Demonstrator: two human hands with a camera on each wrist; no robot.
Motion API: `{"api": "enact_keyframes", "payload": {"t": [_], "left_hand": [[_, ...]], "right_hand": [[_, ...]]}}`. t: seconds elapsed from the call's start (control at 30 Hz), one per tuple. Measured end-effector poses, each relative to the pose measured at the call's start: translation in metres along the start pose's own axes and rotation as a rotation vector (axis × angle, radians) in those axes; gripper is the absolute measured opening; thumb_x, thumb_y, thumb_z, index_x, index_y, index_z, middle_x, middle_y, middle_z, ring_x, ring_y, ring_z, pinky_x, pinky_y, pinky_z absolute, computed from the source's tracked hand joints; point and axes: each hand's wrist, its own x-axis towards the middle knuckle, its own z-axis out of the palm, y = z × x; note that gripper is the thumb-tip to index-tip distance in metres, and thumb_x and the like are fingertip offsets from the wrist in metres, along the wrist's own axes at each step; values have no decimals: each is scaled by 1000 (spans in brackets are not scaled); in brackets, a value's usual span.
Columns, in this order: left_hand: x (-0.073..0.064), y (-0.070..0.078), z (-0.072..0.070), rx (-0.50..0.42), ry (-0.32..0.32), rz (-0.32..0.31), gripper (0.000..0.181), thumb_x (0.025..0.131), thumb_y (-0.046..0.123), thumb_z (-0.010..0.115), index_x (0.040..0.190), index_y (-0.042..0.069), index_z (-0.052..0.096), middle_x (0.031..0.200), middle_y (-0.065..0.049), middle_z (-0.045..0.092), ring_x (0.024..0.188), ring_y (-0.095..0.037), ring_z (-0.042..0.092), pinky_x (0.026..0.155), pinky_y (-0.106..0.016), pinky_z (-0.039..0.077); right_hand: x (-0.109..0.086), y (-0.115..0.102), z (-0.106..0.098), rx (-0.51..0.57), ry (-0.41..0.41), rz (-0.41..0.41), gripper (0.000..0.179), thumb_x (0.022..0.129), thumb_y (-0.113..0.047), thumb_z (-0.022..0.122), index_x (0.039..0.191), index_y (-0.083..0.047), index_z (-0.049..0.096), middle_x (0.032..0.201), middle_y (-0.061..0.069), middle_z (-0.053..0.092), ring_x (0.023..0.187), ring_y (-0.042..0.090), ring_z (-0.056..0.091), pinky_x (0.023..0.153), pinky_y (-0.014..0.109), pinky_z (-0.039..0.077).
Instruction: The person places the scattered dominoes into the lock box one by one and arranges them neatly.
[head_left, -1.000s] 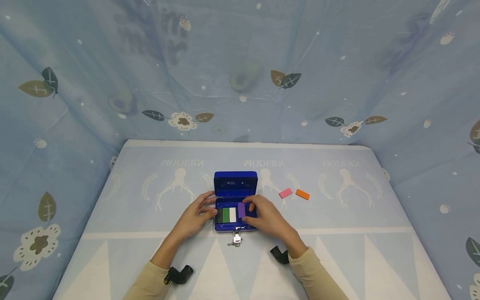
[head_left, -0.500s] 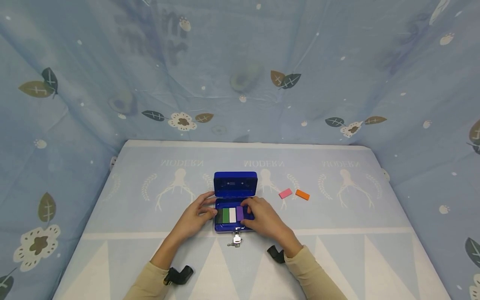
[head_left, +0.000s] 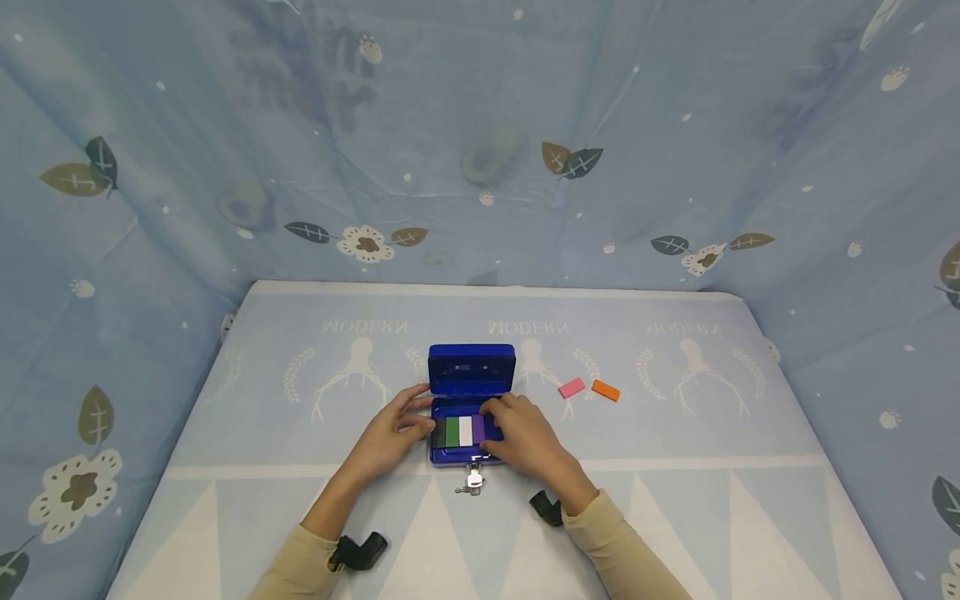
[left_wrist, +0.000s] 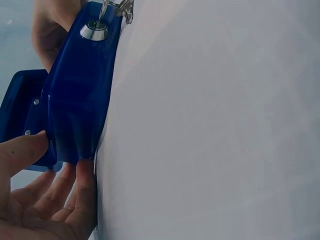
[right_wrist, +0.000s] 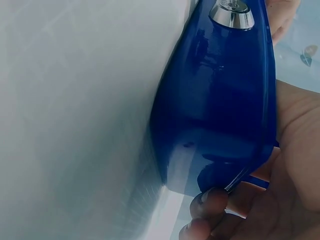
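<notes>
A blue metal cash box [head_left: 450, 457] stands with its lid [head_left: 471, 369] raised. Inside, a dark block [head_left: 439, 432], a green block [head_left: 452, 432], a white block [head_left: 466, 431] and a purple block [head_left: 477, 429] stand side by side in a row. My right hand [head_left: 528, 437] pinches the purple block at its two ends, thumb nearest me. Its other fingers [right_wrist: 212, 202] lie by the box's right side, while the box wall hides the pinch in the right wrist view. My left hand [head_left: 390, 429] holds the box's left side, thumb on the rim and fingers [left_wrist: 85, 195] against the outer wall.
A pink block [head_left: 572, 387] and an orange block [head_left: 605, 390] lie on the patterned tablecloth [head_left: 675, 483] right of the box. Keys [head_left: 472, 483] hang from the lock [left_wrist: 94, 31] at the box's front. A patterned curtain [head_left: 480, 125] encloses the table's back and sides.
My right hand has shifted left, moving the purple block from a gap right of the white block to right beside it. The left hand and the box have stayed in place.
</notes>
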Motion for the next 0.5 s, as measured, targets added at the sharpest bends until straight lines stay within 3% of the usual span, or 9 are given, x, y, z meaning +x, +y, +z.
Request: {"api": "enact_keyframes", "payload": {"t": [0.3,0.5], "left_hand": [[1,-1,-1,-3,0,3,60,95,11,69,150,16,45,137,-13,59,113,-29,64,91,-45,52],[0,0,-1,-4,-3,2,59,95,11,69,150,15,45,137,-14,59,114,-29,64,92,-45,52]], "right_hand": [[0,0,-1,-17,-22,-7,46,81,-34,85,117,-12,67,95,-1,58,89,18,52,77,36,46],[-3,2,-5,51,-11,-15,41,84,-32,83,116,-12,67,89,-4,55,85,17,50,74,36,43]]}}
